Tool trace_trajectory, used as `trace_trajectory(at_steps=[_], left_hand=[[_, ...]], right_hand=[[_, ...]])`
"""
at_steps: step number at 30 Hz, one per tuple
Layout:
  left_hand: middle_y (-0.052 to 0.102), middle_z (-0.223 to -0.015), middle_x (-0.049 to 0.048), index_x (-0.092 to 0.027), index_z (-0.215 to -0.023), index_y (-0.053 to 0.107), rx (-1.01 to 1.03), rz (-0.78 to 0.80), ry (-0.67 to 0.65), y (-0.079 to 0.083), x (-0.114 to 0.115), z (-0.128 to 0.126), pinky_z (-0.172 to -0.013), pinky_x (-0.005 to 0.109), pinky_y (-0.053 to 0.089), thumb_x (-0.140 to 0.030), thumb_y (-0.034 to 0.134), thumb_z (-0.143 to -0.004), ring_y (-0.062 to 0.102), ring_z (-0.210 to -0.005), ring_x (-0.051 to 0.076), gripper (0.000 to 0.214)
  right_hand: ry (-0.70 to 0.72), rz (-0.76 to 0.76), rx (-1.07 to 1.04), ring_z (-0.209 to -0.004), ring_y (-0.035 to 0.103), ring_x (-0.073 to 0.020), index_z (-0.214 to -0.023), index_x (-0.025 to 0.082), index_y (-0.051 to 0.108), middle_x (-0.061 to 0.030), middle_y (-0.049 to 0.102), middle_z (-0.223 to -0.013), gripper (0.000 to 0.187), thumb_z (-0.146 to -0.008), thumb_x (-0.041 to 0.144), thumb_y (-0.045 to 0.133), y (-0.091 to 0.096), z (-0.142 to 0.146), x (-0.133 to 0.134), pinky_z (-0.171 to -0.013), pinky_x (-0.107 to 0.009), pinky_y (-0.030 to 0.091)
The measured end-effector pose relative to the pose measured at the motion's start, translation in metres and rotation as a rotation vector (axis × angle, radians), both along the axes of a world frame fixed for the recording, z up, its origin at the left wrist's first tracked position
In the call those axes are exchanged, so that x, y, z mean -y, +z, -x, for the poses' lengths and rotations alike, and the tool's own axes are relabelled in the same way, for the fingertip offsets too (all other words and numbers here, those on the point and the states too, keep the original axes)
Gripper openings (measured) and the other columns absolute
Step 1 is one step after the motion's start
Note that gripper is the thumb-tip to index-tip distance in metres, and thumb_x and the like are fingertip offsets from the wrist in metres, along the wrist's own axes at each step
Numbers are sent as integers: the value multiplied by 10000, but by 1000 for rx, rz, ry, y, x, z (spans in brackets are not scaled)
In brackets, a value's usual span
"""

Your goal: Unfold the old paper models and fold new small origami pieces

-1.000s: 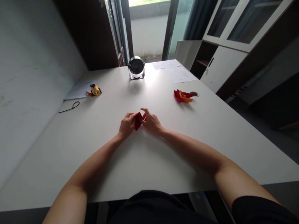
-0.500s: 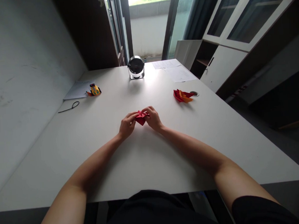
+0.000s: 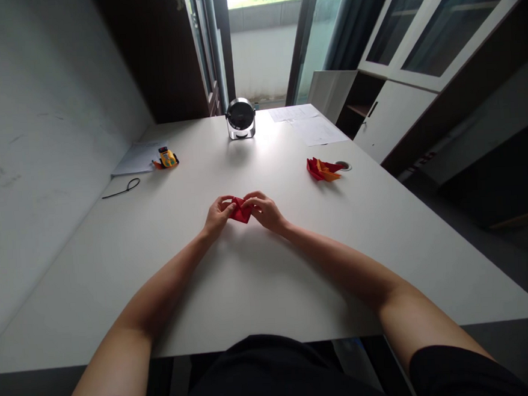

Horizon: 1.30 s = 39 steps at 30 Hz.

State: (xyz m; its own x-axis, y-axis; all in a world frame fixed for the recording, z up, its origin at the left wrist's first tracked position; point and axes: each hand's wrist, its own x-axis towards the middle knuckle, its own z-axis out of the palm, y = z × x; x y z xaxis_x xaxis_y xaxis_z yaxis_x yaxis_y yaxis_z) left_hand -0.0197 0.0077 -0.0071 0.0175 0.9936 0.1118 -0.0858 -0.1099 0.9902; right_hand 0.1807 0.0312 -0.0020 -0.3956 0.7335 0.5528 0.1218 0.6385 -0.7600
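A piece of folded red paper (image 3: 241,213), flattened to a small angular shape with a point toward me, is held between my two hands over the middle of the table. My left hand (image 3: 219,214) pinches its left side, with the thumb on top. From the right, my right hand (image 3: 263,210) grips the upper right edge with curled fingers. Parts of the paper are covered by the fingertips. Off to the right lie folded red and orange paper pieces (image 3: 323,169), bunched together.
The white table (image 3: 261,282) carries a small round fan (image 3: 240,115) at the back. Back left are a yellow toy (image 3: 167,159), paper sheets (image 3: 135,157) and a black cable tie (image 3: 125,188). More sheets (image 3: 318,131) lie back right, near a round grommet (image 3: 344,166).
Both hands and the red paper have shifted slightly left. The paper has turned and looks flatter, its raised peak no longer showing. My left hand has moved outward a little.
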Motion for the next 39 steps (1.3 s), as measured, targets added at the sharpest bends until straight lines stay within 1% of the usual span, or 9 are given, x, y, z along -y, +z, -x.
trace_trajectory(at_steps=[6,10,14,22,28,32,35,37,39], left_hand=[[750,-899,75,-133,-981,690,-10,34,95,-2,-2,4,-755,302,552,-469,782,-749,686,-778,167,419],[736,-851,54,-139,-941,668,9,36,177,-1,-2,5,-716,300,553,-464,798,-711,670,-725,157,419],[733,-864,66,-135,-926,674,-47,28,134,2,1,3,-703,295,558,-505,796,-720,672,-749,168,440],[741,-833,92,-115,-935,734,-104,47,90,3,4,3,-642,283,547,-606,751,-771,672,-696,173,518],[736,-785,68,-128,-872,744,-112,77,24,6,4,5,-609,268,520,-577,771,-754,652,-652,160,465],[732,-766,58,-139,-836,754,-160,22,33,7,7,3,-611,264,507,-546,764,-772,642,-655,157,412],[744,-794,59,-152,-857,776,-227,-19,12,8,11,-1,-635,268,510,-527,748,-793,649,-684,162,381],[748,-799,54,-164,-850,783,-284,-52,11,9,14,-4,-646,271,510,-523,738,-802,655,-703,169,365],[747,-790,52,-173,-835,785,-333,-84,45,9,16,-6,-651,277,510,-520,731,-807,660,-714,177,352]], right_hand=[[97,27,12,-990,668,-185,-932,212,734,-91,656,-1167,189,-877,193,555,4,0,4,-810,-329,578],[82,142,71,-837,665,-163,-898,187,723,-57,717,-951,192,-850,196,537,3,-4,1,-753,-289,535],[-1,224,145,-683,617,-145,-837,178,708,-15,705,-741,197,-874,332,590,-2,-5,-3,-674,-263,477],[-43,105,176,-658,543,-130,-754,187,673,0,675,-719,211,-868,340,583,-1,-3,-2,-670,-254,433],[12,117,203,-655,524,-126,-721,186,639,11,637,-693,181,-842,301,569,-1,-4,1,-663,-247,431],[-24,142,157,-653,522,-124,-822,198,638,20,627,-711,122,-841,297,571,-2,-3,2,-662,-247,432],[-30,186,140,-623,504,-118,-976,217,652,39,613,-698,178,-861,333,579,-2,-3,2,-638,-242,419],[-20,212,168,-612,495,-115,-986,219,665,43,611,-686,203,-876,369,583,-3,-3,1,-621,-238,403],[-35,226,211,-610,490,-114,-908,209,678,38,614,-676,212,-879,402,594,-4,-4,-1,-603,-237,383]])
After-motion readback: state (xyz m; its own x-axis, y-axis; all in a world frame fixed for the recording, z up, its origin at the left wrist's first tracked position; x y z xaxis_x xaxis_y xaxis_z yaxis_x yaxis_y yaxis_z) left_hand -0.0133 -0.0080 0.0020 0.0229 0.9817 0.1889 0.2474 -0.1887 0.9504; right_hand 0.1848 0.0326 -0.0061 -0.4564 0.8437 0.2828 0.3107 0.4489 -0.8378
